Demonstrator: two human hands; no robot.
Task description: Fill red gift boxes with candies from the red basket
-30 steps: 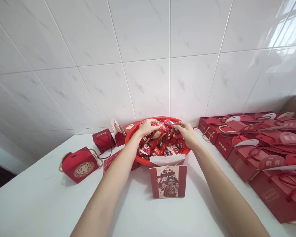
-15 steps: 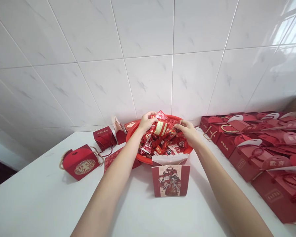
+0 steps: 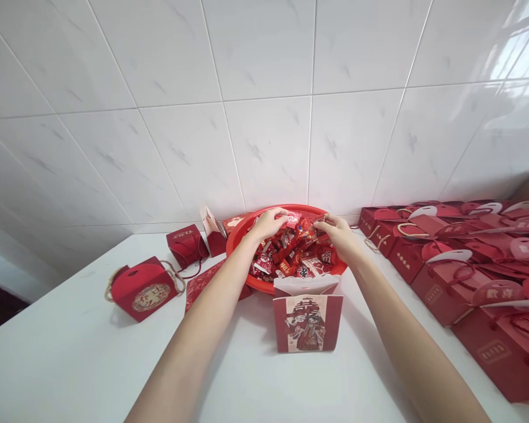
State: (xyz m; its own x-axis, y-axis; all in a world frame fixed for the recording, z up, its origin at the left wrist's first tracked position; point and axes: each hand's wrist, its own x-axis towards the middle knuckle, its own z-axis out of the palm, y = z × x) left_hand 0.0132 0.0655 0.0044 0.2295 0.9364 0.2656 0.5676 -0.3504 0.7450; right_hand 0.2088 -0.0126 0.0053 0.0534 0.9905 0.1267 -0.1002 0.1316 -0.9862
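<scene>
A round red basket [image 3: 242, 232] full of red wrapped candies [image 3: 291, 258] stands against the tiled wall. Both my hands reach into it. My left hand [image 3: 268, 223] is closed on red candy packets at the far left of the pile. My right hand [image 3: 338, 232] pinches more candy wrappers at the far right. In front of the basket an open red paper gift box [image 3: 307, 320] with a printed figure stands upright, its flap raised.
Several closed red gift boxes with handles [image 3: 458, 264] are lined up along the right of the white counter [image 3: 70, 364]. To the left lie a red box with rope handle [image 3: 143, 289], a smaller red box [image 3: 186, 245] and a flat unfolded one [image 3: 200, 285].
My left hand, which lifted a bunch of candy packets half a second ago, has dropped back down into the pile. My right hand stayed at the basket's right side.
</scene>
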